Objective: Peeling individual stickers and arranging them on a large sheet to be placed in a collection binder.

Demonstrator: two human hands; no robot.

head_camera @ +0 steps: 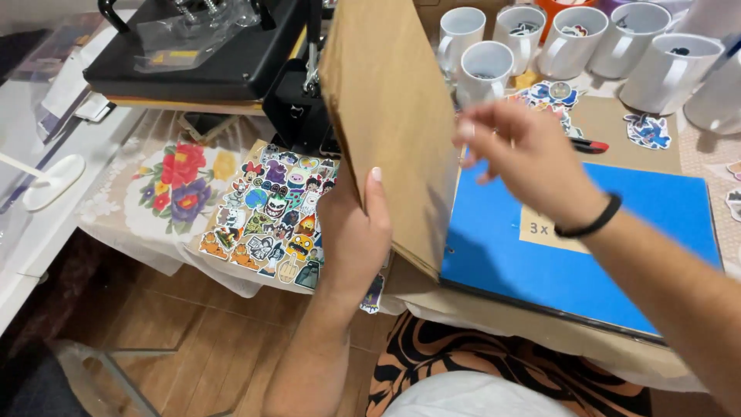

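Observation:
My left hand [351, 232] grips the lower edge of a brown cardboard cover [386, 116] and holds it lifted upright, like an opened book cover. Under it lies a blue sheet [540, 262] bound in a dark-edged album, with a small tan label on it. My right hand [525, 158] hovers above the blue sheet beside the raised cover, fingers spread and blurred, holding nothing. It wears a black wristband [590, 224].
A sheet crowded with cartoon stickers [270, 216] lies left of the album on a floral tablecloth [174, 185]. A black heat press [208, 46] stands at the back left. Several white mugs [556, 42] and loose stickers [648, 130] sit behind the album. Wooden floor below.

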